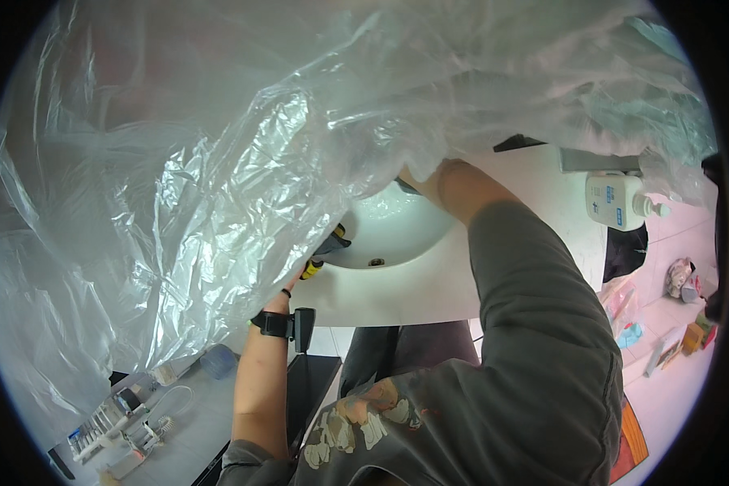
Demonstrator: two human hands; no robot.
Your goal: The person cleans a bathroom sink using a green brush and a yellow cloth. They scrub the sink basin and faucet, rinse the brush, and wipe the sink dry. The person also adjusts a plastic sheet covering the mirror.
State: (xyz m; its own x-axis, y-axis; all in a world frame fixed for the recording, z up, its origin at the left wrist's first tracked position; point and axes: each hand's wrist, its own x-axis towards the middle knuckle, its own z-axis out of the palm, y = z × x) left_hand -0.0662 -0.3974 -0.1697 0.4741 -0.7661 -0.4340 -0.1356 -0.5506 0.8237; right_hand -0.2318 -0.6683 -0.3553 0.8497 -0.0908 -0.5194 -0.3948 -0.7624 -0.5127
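A large crinkled sheet of clear plastic film hangs across the view and covers most of both hands. Below it is a white washbasin with a small drain or overflow hole. My left hand shows only as a sliver at the film's edge, close to a yellow-and-black item at the basin's left rim; its grip is hidden. My right hand reaches over the basin's far side and disappears under the film. Beside it shows a dark edge of something I cannot identify.
A white pump bottle with blue labels stands at the right of the white counter. A black device is strapped to my left wrist. On the floor at right are a cardboard box and bags; at lower left stands a white rack.
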